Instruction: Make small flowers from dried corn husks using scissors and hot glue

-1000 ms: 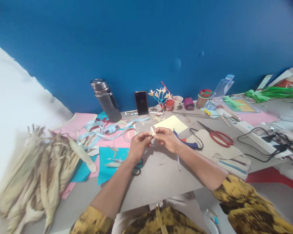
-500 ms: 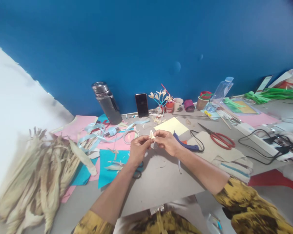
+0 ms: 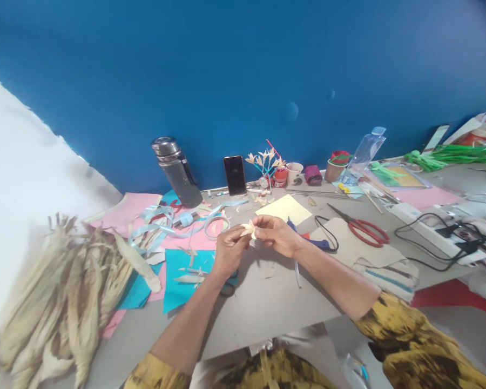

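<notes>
A small cream corn-husk flower (image 3: 250,229) is pinched between my two hands above the middle of the table. The fingertips of my left hand (image 3: 229,249) close on its left side, and my right hand (image 3: 278,236) grips it from the right. Its petals point up and outward; its base is hidden by my fingers. Similar husk flowers (image 3: 264,159) on blue stems stand in a small holder by the wall. Beyond my right hand lies a blue glue gun (image 3: 319,244). Black-handled scissors (image 3: 228,290) are partly covered by my left forearm.
Dried corn husks (image 3: 68,302) are heaped at the left. Blue paper (image 3: 182,294) carries husk scraps. A grey flask (image 3: 178,173) and a phone (image 3: 235,175) stand near the wall. Red-handled scissors (image 3: 366,231), a power strip (image 3: 429,237) with cables and a plastic bottle (image 3: 366,154) are at the right.
The flower has turned in my fingers, and more of its spread petals now show. Both hands stay in nearly the same place.
</notes>
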Available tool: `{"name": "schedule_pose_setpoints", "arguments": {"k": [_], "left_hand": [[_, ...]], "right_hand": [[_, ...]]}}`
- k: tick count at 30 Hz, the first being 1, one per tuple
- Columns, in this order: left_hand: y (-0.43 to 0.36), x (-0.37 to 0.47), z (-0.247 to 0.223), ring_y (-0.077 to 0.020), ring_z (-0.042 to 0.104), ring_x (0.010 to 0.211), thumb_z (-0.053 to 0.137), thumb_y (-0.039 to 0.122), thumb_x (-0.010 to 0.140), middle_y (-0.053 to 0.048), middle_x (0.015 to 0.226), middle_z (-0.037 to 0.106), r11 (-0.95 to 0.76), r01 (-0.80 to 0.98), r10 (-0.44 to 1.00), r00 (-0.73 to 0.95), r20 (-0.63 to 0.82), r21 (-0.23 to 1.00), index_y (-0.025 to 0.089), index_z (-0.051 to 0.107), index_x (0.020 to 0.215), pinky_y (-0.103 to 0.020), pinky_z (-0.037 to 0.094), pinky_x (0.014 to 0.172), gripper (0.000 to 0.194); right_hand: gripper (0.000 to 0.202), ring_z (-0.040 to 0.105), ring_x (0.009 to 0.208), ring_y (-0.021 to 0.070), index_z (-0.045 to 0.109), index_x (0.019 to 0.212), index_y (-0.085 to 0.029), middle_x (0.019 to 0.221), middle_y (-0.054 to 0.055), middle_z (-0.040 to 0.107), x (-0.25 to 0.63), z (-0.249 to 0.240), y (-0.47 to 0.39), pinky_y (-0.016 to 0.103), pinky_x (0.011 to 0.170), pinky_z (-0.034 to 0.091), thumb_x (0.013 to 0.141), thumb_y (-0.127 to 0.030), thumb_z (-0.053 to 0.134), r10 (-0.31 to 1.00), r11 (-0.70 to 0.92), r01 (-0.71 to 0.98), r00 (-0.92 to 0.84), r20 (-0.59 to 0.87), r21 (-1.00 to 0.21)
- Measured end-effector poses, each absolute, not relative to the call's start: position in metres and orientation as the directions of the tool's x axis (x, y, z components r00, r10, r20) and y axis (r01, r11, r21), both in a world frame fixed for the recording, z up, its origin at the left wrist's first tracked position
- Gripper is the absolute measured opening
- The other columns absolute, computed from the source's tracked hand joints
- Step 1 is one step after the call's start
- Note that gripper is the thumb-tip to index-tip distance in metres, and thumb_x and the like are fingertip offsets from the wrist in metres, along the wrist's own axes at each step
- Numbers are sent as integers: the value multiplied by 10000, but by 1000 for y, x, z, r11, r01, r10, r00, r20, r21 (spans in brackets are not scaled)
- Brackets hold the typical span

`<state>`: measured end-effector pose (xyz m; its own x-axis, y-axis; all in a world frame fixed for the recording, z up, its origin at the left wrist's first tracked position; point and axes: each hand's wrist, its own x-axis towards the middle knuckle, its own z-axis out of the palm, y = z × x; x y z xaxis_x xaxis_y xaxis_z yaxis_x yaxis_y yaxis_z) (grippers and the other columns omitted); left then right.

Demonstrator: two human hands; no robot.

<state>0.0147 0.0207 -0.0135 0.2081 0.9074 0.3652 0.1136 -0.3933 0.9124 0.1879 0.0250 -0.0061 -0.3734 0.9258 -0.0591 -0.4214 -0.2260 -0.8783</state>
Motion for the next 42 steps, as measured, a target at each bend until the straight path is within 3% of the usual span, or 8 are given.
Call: {"name": "schedule_pose_setpoints", "arguments": {"k": [9, 21, 25, 29, 33, 42], "left_hand": [[15, 17, -4, -145, 501, 598, 708, 385, 792, -15, 602, 567, -384, 104, 913, 187, 361, 917, 197, 617, 487, -265, 399, 573, 370], [16, 18, -7, -109, 474, 518, 754, 335, 750, 18, 600, 552, -352, 81, 932, 124, 341, 932, 194, 690, 634, -243, 377, 505, 194], [20, 18, -14, -97, 467, 488, 758, 320, 733, 26, 610, 569, -318, 67, 947, 60, 315, 946, 199, 687, 659, -239, 381, 493, 159], [22, 16, -16, -104, 484, 498, 710, 286, 752, 21, 638, 598, -305, 73, 952, 62, 301, 949, 208, 679, 680, -245, 396, 505, 111], [21, 16, -13, -112, 489, 509, 692, 278, 750, 11, 655, 622, -314, 91, 948, 77, 308, 945, 211, 695, 691, -251, 392, 509, 89], [26, 15, -18, -101, 481, 488, 752, 360, 731, 27, 522, 561, -159, -55, 984, 76, 163, 986, 175, 704, 676, -240, 378, 520, 199]], "right_hand": [[438, 396, 500, 40, 693, 895, -172, 739, -30, 602, 189, -5, 25, 189, 430, 210, 539, -276, 926, 904, -294, -441, -416, -96, -848], [406, 398, 501, 49, 689, 866, -168, 707, -27, 615, 187, -4, 25, 195, 435, 201, 533, -261, 902, 923, -257, -416, -372, -94, -872], [351, 371, 494, 61, 646, 752, -168, 608, -42, 545, 187, -4, 26, 197, 435, 205, 603, -388, 875, 956, -172, -415, -290, -49, -893], [424, 404, 498, 65, 630, 716, -159, 697, 10, 619, 190, -3, 25, 213, 442, 218, 694, -551, 790, 962, -74, -357, -271, 27, -931], [360, 386, 480, 62, 635, 689, -160, 617, -13, 580, 190, -2, 22, 223, 469, 236, 727, -490, 774, 957, 3, -271, -279, 82, -962], [263, 379, 473, 60, 615, 650, -160, 579, -26, 555, 187, 2, 20, 222, 472, 242, 719, -379, 745, 966, -6, -263, -250, 62, -965]]}}
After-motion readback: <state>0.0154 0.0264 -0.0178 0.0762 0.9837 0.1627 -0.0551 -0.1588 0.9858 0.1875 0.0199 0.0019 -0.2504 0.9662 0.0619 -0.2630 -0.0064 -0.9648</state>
